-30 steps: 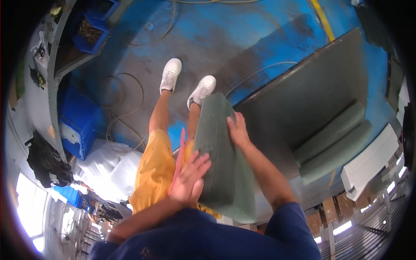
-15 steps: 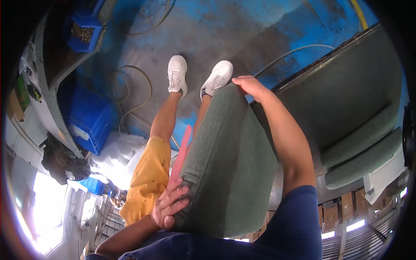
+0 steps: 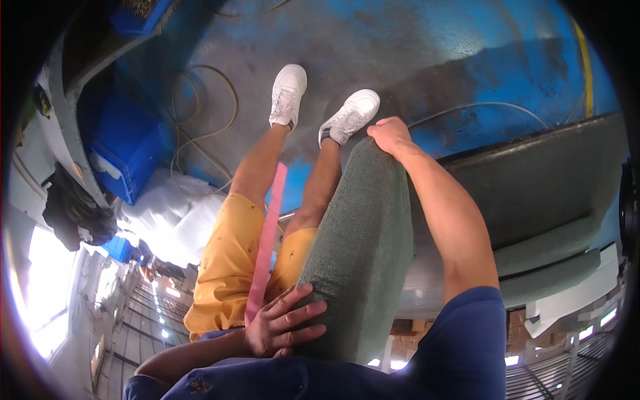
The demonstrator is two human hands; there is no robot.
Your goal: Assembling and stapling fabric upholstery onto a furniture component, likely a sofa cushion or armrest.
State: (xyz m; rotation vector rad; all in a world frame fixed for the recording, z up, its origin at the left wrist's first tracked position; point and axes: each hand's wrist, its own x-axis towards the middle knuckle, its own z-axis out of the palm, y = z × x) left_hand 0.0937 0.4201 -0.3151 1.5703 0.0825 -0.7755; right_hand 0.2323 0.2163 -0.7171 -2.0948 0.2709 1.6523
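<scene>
A thick grey-green upholstered cushion [image 3: 353, 247] stands tilted on edge in front of my body, right of my legs. My right hand [image 3: 393, 137] is closed over its far upper corner. Against the lower left side of the cushion lies my left hand [image 3: 288, 323], its fingers spread over the fabric and holding that end. A flat pink strip [image 3: 267, 240] sticks up from beside my left hand and crosses in front of my yellow shorts. Whether the left hand also grips the strip I cannot tell. The cushion's right face is mostly turned away.
To the right stands a dark table [image 3: 527, 180] with green padded pieces [image 3: 550, 280] at its near end. Blue bins [image 3: 127, 153] and white plastic wrapping [image 3: 173, 213] are on the left. A hose [image 3: 233, 100] lies coiled on the blue-grey floor [image 3: 320, 40].
The cushion has turned more edge-on, with its top shifted slightly right in my right hand. My left hand has moved right with it, and more of the pink strip shows.
</scene>
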